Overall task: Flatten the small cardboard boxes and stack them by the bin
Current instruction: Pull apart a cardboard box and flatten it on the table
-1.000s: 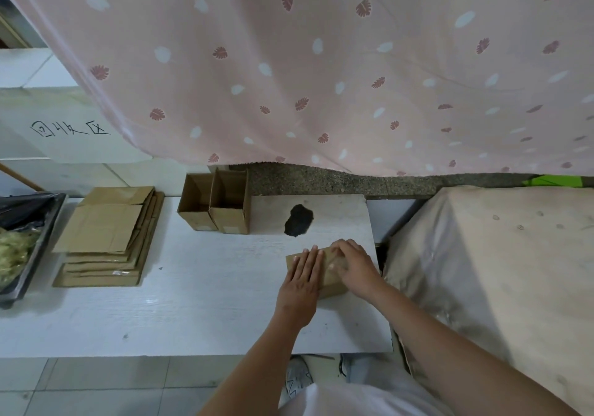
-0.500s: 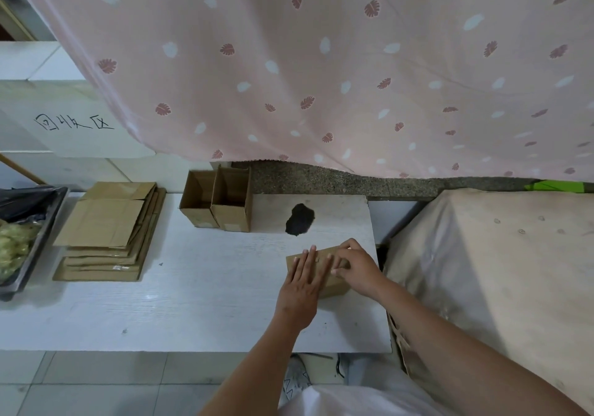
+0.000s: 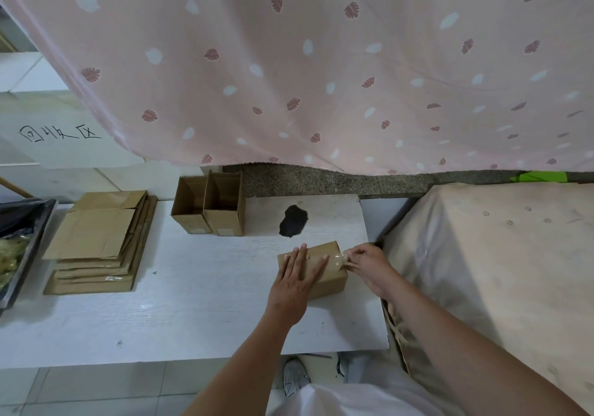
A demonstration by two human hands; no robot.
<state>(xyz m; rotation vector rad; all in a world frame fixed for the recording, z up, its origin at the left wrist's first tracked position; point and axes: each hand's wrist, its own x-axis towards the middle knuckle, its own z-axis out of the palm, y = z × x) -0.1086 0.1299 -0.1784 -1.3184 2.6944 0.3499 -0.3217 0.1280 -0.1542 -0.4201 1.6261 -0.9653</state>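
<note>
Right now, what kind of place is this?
Probably a makeshift recycling or packing corner: a stack of flattened brown cardboard boxes beside a black-lined bin on a white table, and a pink leaf-print curtain hanging behind.

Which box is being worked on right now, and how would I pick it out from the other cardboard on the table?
On the white table, skip the flattened stack at the left end and the two open-topped boxes at the back edge. The closed box sits near the right end, in front of a dark patch. Only it is closed, with the left hand flat on top and the right hand pinching its tape.
</note>
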